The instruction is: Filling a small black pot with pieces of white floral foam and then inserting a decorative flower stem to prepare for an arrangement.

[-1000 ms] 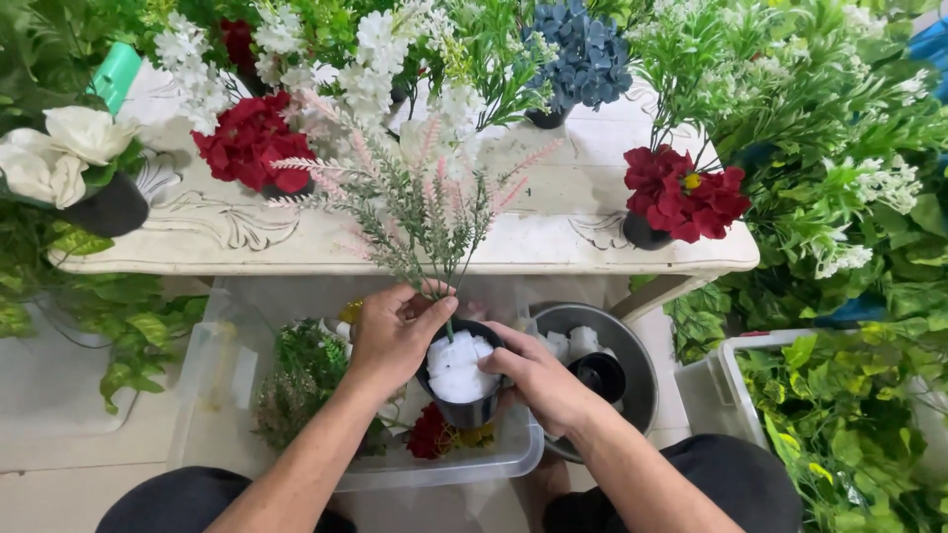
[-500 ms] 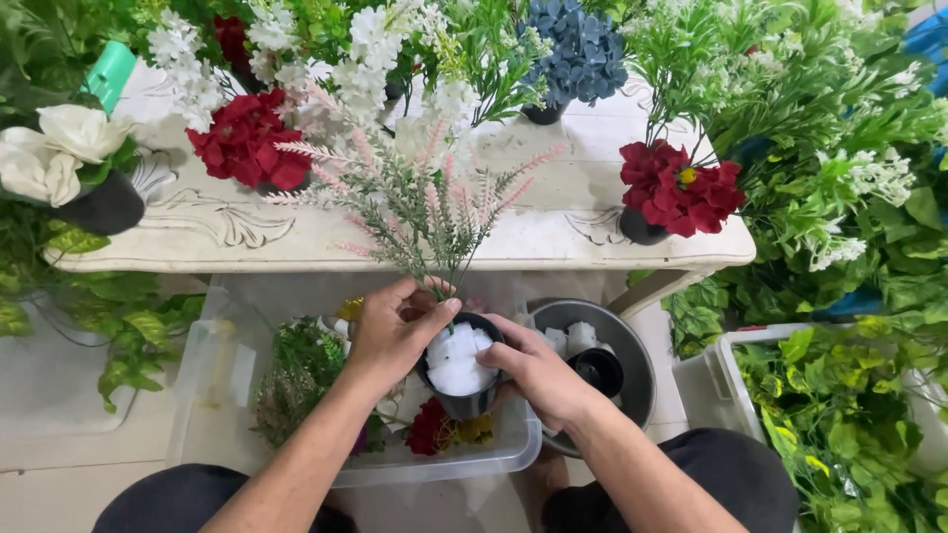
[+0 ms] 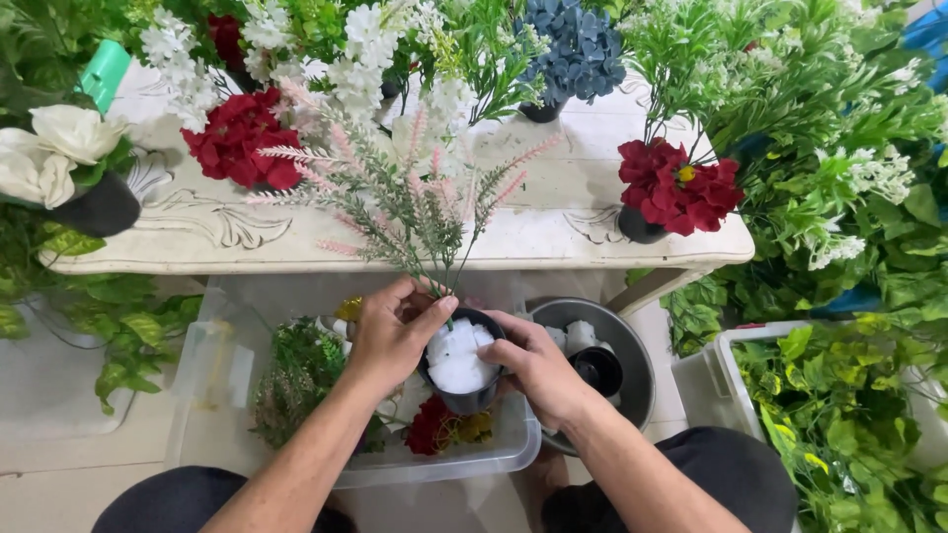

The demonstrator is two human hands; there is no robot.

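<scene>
While the left hand [image 3: 395, 336] pinches the stems of a pink and green flower sprig [image 3: 415, 207], the right hand [image 3: 533, 365] grips a small black pot [image 3: 462, 395] of white foam above a clear tub [image 3: 434, 464]; the stems look only half planted; a straight, firm push down seems needed.

Crowded along the far edge of the surface [image 3: 553, 237] by potted red flowers [image 3: 237, 138], white blooms [image 3: 365, 49] and blue hydrangea [image 3: 578, 49]. Open along the near edge, mid-span. Blocked above the small dark pot [image 3: 462, 365] by the pink-tipped sprig [image 3: 415, 197]. Hemmed below: clear bin [image 3: 494, 459] wall left, metal bowl [image 3: 632, 365] right. Walled on both sides by green foliage [image 3: 849, 197].
</scene>
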